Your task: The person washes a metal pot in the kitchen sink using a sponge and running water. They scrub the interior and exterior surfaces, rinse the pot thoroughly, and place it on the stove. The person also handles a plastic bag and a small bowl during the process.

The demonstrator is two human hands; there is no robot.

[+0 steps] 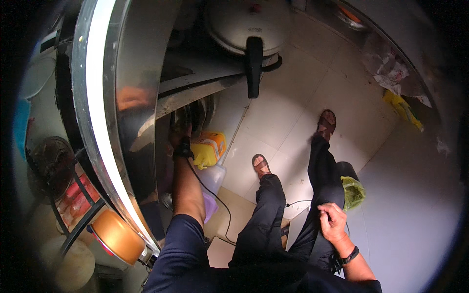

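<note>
My left hand (181, 132) reaches low into a dark space below a shelf, beside several metal pans or lids (199, 115). Its fingers are lost in shadow, so what they touch is unclear. A black strap circles that wrist, and a thin cable runs from it. Close by is a yellow plastic container (209, 148) with an orange label. My right hand (334, 221) is by my right thigh, its fingers curled in and nothing visible in them. Ahead, a large metal pressure cooker (247, 25) with a black handle (254, 67) sits on the dark shelf (203, 78).
The bright metal counter edge (100, 91) curves down my left side. An orange-gold pot (119, 236) stands at lower left. Below my left arm are translucent and purple plastic containers (209, 205). A bin with a green liner (352, 194) is beside my right leg; a yellow cloth (403, 110) lies farther right.
</note>
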